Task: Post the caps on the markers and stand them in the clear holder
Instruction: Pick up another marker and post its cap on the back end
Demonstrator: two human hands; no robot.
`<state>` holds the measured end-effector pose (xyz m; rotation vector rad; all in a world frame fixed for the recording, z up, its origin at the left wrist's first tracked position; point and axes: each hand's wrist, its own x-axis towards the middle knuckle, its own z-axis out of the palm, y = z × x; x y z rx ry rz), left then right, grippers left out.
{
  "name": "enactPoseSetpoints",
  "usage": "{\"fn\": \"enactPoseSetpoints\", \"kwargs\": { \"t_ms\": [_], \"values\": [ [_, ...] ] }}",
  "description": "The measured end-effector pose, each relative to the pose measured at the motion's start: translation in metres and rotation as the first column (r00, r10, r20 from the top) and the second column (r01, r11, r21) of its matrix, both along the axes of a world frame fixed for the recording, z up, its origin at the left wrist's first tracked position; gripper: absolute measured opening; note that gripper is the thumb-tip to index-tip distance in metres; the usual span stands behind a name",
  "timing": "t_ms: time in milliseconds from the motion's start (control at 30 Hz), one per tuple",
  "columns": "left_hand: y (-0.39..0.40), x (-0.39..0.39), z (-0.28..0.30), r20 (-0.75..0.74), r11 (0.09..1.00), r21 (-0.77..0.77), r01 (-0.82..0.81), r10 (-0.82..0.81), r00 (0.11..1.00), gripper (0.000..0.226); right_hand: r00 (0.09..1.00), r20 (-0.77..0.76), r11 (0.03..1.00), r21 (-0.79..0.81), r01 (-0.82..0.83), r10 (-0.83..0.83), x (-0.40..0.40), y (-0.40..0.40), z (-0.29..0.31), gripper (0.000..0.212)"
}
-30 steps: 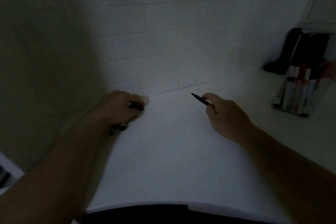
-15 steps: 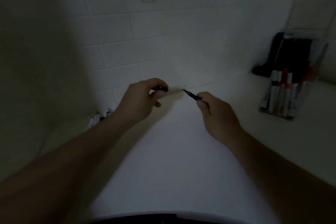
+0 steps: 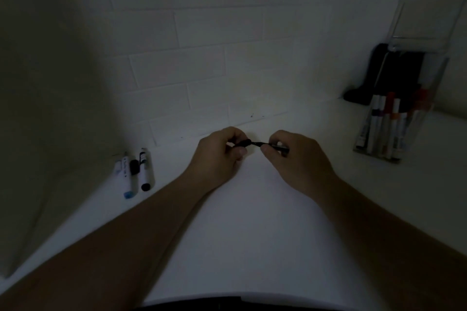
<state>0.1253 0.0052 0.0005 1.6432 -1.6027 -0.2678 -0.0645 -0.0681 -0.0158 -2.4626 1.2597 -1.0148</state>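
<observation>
Dim light, detail limited. At frame centre, left hand [image 3: 217, 156] with fingers [image 3: 240, 151] curled, pinching a small black cap [image 3: 243, 143]; right hand [image 3: 293, 159] with fingers curled around a thin black marker [image 3: 271, 145], tip pointing left toward the cap. Cap mouth and marker tip meeting or just touching; whether seated cannot be told. Both hands raised slightly above the white tabletop [image 3: 252, 235], near the white tiled wall [image 3: 202, 58] at the back. At left of frame, lying flat on the tabletop close to the side wall: a white marker with black end [image 3: 146, 170], beside it a white marker with blue end [image 3: 127, 177], and a small loose black cap [image 3: 134, 167] between the two, touching or nearly so. At right of frame, clear holder [image 3: 414, 118] standing on the tabletop, well apart from the hands, holding several markers upright, white barrels with red, orange and purple bands [image 3: 385, 126]; exact count unreadable. Behind the holder, a dark object [image 3: 374, 76] against the wall, identity not discernible. Forearms entering from the lower corners of the frame.
</observation>
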Motion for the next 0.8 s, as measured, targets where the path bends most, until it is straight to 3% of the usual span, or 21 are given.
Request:
{"fn": "enactPoseSetpoints", "kwargs": {
  "t_ms": [367,600,700,800],
  "values": [
    [-0.003,-0.003,-0.005,0.197,0.999,-0.049,0.013,-0.003,0.98,0.017,0.984,-0.167,0.977,-0.211,0.033,-0.069,0.001,0.007,0.0,0.027],
    [-0.005,-0.005,-0.007,0.217,0.994,-0.108,-0.014,0.037,0.975,0.024,0.984,-0.177,0.981,-0.193,-0.006,-0.029,0.005,0.011,0.0,0.019],
    [-0.006,-0.007,-0.009,0.283,0.989,-0.146,0.031,0.011,0.959,0.016,0.979,-0.201,0.982,-0.189,-0.018,-0.021,0.005,0.013,0.001,0.019],
    [-0.006,-0.005,-0.009,0.252,0.993,-0.103,0.054,-0.027,0.967,0.015,0.983,-0.179,0.989,-0.14,-0.057,0.032,0.004,0.012,0.0,0.021]
  ]
}}
